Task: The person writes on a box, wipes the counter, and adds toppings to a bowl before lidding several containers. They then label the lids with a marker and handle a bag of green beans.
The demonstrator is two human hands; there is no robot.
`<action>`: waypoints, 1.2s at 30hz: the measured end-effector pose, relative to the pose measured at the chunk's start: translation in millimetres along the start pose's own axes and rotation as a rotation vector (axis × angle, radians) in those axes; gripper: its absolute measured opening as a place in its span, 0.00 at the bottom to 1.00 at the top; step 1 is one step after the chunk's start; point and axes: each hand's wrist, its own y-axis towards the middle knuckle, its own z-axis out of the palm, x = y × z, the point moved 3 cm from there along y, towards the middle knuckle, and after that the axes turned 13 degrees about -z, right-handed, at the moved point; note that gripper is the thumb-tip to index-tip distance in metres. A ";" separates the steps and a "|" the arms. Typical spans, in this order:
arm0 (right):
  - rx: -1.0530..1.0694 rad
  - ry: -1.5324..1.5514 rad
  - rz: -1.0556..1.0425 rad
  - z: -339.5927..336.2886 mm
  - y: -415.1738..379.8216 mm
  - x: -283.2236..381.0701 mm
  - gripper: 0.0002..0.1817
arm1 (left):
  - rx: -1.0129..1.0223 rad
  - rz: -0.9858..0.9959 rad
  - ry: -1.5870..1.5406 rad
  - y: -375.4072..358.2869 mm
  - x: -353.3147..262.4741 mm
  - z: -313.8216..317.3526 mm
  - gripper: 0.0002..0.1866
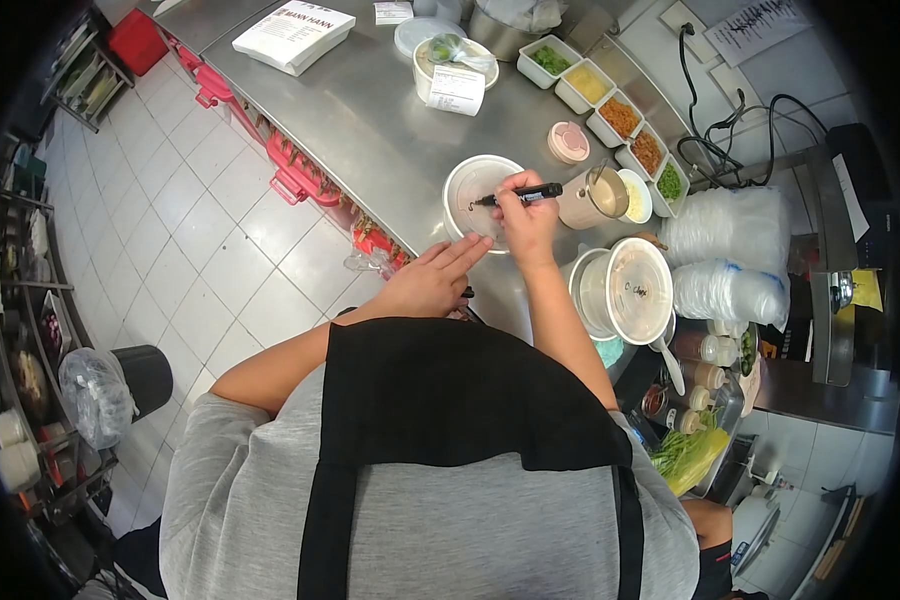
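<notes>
My right hand (526, 225) is closed around a black marker pen (540, 192), its tip down at the lid of a round white tub (454, 196). A short dark mark shows on the lid beside the tip. My left hand (438, 272) lies with its fingers stretched out, fingertips at the tub's near rim. A small black piece shows by the thumb side of the left hand, mostly hidden. Right of my right hand stands a clear cup of beige liquid (592, 196). Nearer to me, a lidded tub (640, 290) with black handwriting rests on stacked tubs.
Small white trays of chopped toppings (618, 120) line the back of the steel counter (355, 110). A white printed box (295, 35) and a bowl with a receipt (457, 88) stand farther left. Bagged plastic lids (725, 225) sit right. Red bins (295, 172) hang under the left edge.
</notes>
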 end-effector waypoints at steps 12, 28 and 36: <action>-0.016 -0.061 -0.063 -3.4 0.5 -5.2 0.04 | -0.004 -0.005 -0.028 0.3 0.0 1.1 0.14; -0.067 -0.009 -0.051 -18.2 4.6 -1.7 0.03 | -0.012 -0.004 -0.049 0.3 -0.5 1.6 0.14; -0.083 -0.010 -0.050 -18.5 5.1 -3.9 0.03 | -0.026 -0.007 -0.062 0.1 -0.3 1.1 0.14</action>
